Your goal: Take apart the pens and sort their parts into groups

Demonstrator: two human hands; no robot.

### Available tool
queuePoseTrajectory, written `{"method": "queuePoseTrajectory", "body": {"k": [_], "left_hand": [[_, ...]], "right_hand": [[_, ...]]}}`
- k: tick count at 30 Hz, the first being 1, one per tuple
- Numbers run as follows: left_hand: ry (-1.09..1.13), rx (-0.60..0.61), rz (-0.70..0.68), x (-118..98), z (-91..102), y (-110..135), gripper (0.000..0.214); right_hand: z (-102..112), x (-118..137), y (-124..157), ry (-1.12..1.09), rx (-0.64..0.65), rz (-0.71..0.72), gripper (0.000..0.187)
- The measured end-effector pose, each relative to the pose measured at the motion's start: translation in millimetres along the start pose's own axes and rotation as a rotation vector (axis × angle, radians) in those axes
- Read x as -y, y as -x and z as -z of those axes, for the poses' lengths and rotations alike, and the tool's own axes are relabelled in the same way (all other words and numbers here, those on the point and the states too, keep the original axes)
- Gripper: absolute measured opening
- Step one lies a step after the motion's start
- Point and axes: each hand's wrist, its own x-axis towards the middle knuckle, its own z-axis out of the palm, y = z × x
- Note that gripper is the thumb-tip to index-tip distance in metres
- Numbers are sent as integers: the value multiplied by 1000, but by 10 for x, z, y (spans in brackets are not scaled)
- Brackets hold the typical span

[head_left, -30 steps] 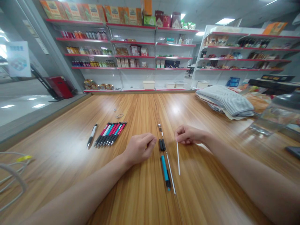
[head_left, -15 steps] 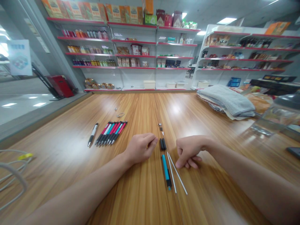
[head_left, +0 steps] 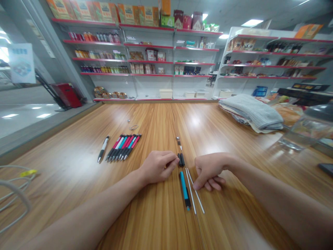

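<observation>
My left hand (head_left: 160, 166) rests on the table with its fingers curled and the fingertips pressed together. They are right beside two short black pen grips (head_left: 181, 159), seemingly touching the left one. My right hand (head_left: 209, 171) bends down over two thin white refills (head_left: 191, 191); a fingertip touches the right-hand one, while its other fingers hang loose and apart. Between the hands lies a blue pen barrel (head_left: 183, 187) with a black end. Beyond the grips, a small white-tipped part (head_left: 181, 148) and small metal pieces (head_left: 178, 139) line up.
Left of my left hand lies a row of several pens (head_left: 123, 147), with a single white-and-black pen (head_left: 103, 149) apart. A wire ring (head_left: 133, 127) sits farther back. Folded cloth (head_left: 252, 111) and a clear container (head_left: 299, 128) stand right; a white cable (head_left: 15, 194) lies left.
My left hand has shifted slightly right, up to the black grips. My right fingertip has moved a little left, and the right refill has swung left, closer to the other one.
</observation>
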Motion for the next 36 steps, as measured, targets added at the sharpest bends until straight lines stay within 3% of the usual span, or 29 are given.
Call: {"method": "queuePoseTrajectory", "body": {"k": [36], "left_hand": [[-25,-20,13,-17,10,-23,22]], "right_hand": [[-45,59,-6,15,-50,-49,61]]}}
